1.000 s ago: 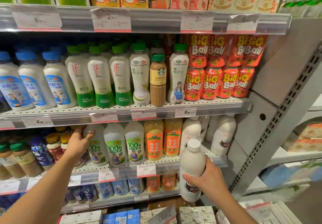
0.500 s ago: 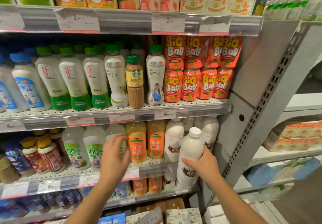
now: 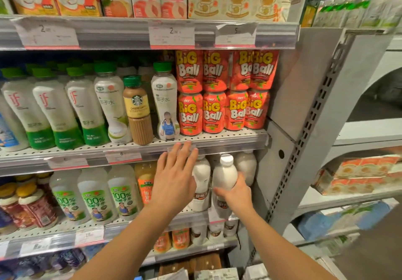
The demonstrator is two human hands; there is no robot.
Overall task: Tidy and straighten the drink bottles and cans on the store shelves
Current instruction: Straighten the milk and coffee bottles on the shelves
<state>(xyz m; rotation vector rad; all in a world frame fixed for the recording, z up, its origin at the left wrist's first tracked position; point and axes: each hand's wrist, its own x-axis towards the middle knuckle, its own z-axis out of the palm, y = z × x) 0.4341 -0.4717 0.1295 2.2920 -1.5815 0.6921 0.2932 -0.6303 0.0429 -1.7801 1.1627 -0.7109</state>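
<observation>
Two bare hands reach toward the lower shelf (image 3: 130,225) of a grey metal store rack. The right hand (image 3: 236,195) grips a white plastic milk bottle with a white cap (image 3: 225,176) round its lower body, fingers and thumb curled about it, and holds it upright at the right end of that shelf, just in front of other white bottles (image 3: 201,184) of the same kind standing there. The left hand (image 3: 174,181) is spread flat with straight fingers and holds nothing; its fingertips (image 3: 188,143) lie over the clear price rail of the middle shelf (image 3: 228,143), and whether they touch it cannot be told. The palm covers part of an orange juice bottle (image 3: 144,184). On the middle shelf stand red "Big Ball" cans (image 3: 214,112) stacked two high at the right, beside them a white green-capped bottle (image 3: 165,101), then a brown coffee bottle with a green cap (image 3: 137,110). Left of the juice stand clear bottles with green "100%" labels (image 3: 95,197).
</observation>
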